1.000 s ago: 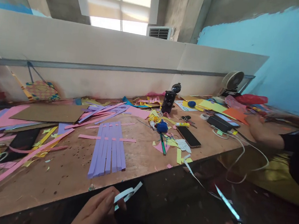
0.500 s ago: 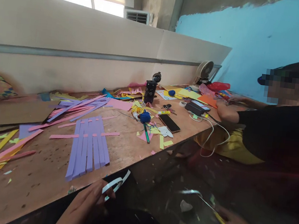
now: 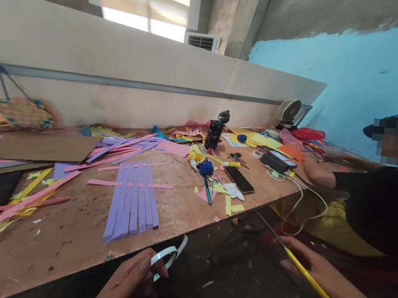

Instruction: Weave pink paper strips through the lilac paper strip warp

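Note:
My left hand (image 3: 136,276) is closed on a curled white strip (image 3: 166,256), which looks like paper, in front of the table's edge. My right hand (image 3: 303,258) grips a yellow-handled tool with a long thin metal shaft (image 3: 316,285), held over the floor on the right; its tip points up and left. Nearest to my left hand on the table lies a row of purple paper strips (image 3: 136,209), with pink strips (image 3: 100,183) laid crosswise through them. Part of the left hand's fingers is hidden behind the strip.
On the wooden table (image 3: 75,235) lie loose pink and purple strips (image 3: 126,149), a phone (image 3: 239,179), blue yarn (image 3: 206,168), a green pen (image 3: 207,191) and a black power bank (image 3: 273,163). A person (image 3: 377,204) sits at the right. White cables (image 3: 299,205) hang off the edge.
My view has shifted left and up. The right hand has raised the yellow-handled tool; a white curl seen by its tip no longer shows there. My left hand still holds the strip.

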The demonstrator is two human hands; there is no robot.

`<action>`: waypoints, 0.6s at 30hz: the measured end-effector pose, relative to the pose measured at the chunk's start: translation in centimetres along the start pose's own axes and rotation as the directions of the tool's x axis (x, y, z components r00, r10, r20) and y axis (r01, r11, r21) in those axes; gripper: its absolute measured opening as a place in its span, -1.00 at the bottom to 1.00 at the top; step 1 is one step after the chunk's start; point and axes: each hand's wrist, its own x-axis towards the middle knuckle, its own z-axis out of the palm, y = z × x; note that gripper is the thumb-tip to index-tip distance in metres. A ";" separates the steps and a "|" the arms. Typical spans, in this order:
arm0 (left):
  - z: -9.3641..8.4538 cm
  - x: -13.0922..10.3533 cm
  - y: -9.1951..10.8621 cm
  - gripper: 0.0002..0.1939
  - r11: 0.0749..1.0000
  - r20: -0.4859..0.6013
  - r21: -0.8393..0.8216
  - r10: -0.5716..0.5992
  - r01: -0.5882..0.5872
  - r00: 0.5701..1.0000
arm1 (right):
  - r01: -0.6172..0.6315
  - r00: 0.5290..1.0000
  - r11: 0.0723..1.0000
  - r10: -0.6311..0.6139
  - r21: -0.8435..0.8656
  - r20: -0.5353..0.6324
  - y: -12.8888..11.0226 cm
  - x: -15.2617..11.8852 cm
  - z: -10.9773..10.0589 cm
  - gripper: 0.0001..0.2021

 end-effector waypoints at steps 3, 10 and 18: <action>-0.7 -0.6 0.3 -0.43 0.998 0.015 -0.004 0.055 -0.055 0.998 | 0.150 0.988 0.977 -0.145 -0.150 0.045 -3.8 6.2 -0.2 -0.47; -2.6 -0.4 1.6 -0.33 0.968 -0.069 -0.218 0.116 -0.128 0.991 | 0.256 0.966 0.890 -0.254 -0.377 0.055 -8.3 18.1 4.0 -0.48; -2.9 0.8 1.5 -0.29 0.846 -0.058 -0.517 0.117 -0.130 0.991 | 0.335 0.930 0.837 -0.367 -0.432 0.010 -11.7 19.2 5.9 -0.55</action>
